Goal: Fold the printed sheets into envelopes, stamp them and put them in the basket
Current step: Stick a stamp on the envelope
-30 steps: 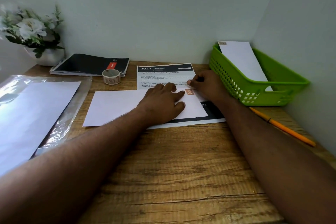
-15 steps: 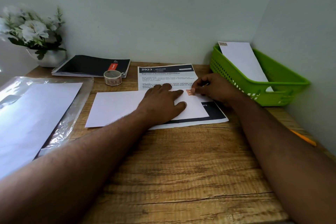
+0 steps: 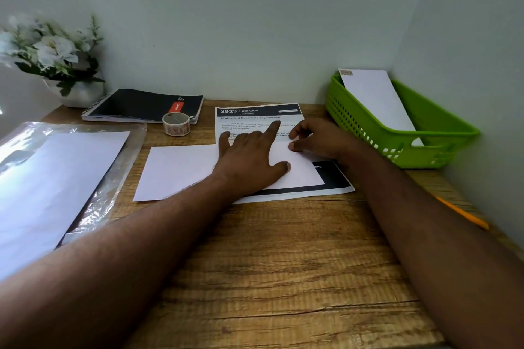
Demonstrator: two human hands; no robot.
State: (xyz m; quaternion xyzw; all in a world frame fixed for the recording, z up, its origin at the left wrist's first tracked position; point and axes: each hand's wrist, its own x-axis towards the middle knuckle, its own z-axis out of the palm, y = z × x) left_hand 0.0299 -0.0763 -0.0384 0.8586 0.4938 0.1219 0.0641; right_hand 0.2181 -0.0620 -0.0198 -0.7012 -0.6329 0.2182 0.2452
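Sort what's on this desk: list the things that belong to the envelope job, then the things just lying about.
Belongs to the job:
folded white envelope under both hands
printed sheet beneath it
stamp roll
green basket holding a stamped envelope
blank sheets in plastic wrap

Just lying about:
black spiral notebook
flower pot
orange pencil

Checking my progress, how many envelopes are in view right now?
2: one envelope in the basket standing in the green basket, one envelope on the desk under both hands. Others may be hidden.

The left hand (image 3: 251, 157) lies palm down, fingers spread, index raised, just beside the right hand (image 3: 317, 139), whose fingertips press down.
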